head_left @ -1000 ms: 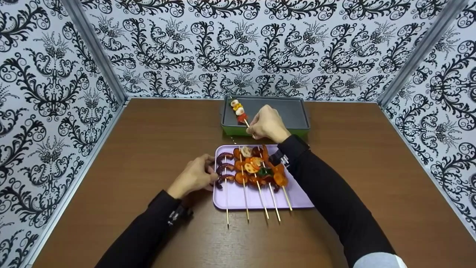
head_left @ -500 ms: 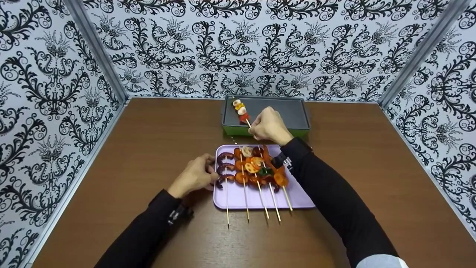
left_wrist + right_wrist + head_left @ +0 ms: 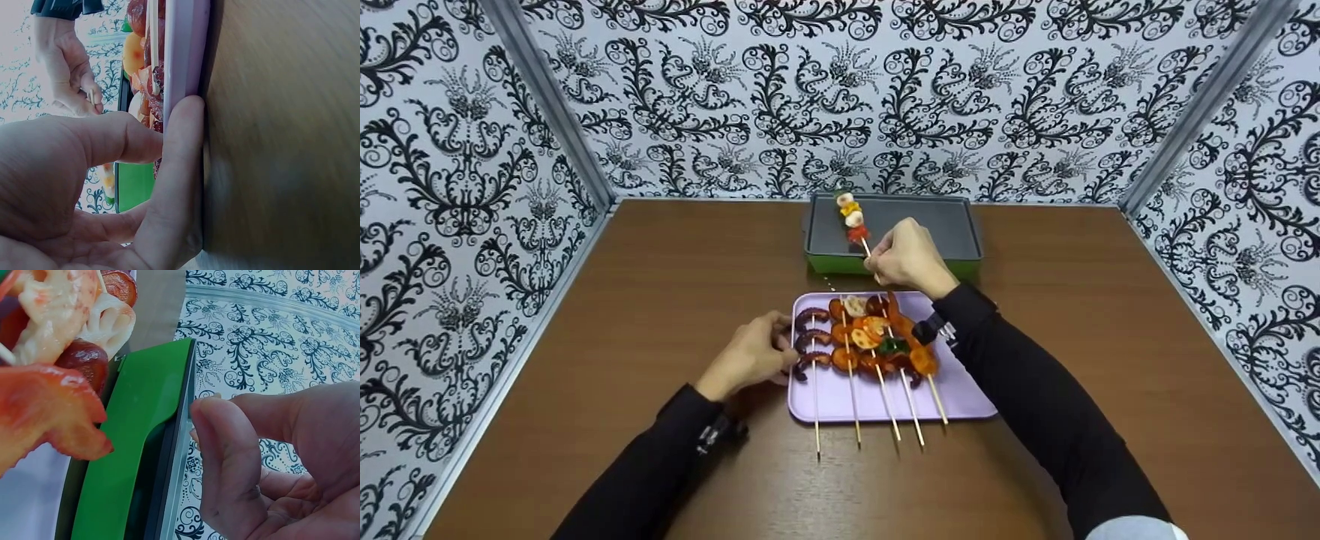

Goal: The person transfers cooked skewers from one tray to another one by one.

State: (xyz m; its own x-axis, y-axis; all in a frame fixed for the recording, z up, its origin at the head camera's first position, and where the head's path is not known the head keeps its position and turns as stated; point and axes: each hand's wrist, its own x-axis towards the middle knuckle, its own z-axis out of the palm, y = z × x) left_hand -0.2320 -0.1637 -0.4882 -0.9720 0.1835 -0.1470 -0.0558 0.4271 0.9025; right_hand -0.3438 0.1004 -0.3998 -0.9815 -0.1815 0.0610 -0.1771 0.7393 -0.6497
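My right hand (image 3: 911,259) pinches the stick end of a skewer (image 3: 853,219) threaded with white, yellow and red pieces. That skewer overlaps the left part of a green grill (image 3: 937,232) with a dark grey top. In the right wrist view, the thumb and index finger meet on the stick, which they mostly hide. My left hand (image 3: 750,352) holds the left rim of a lilac tray (image 3: 832,405), its thumb over the edge and a finger (image 3: 183,135) along the outer side. Several loaded skewers lie on the tray, including one with octopus tentacles (image 3: 812,339) nearest that hand.
The tray and the grill stand on a brown wooden table (image 3: 675,255), the grill behind the tray. Stick ends reach past the tray's front rim. Patterned wall panels (image 3: 720,90) enclose the back and both sides. My right sleeve (image 3: 1035,390) crosses the tray's right side.
My right hand has shifted slightly to the right with the skewer, whose tip has swung right over the grill. The left hand stays on the tray's rim.
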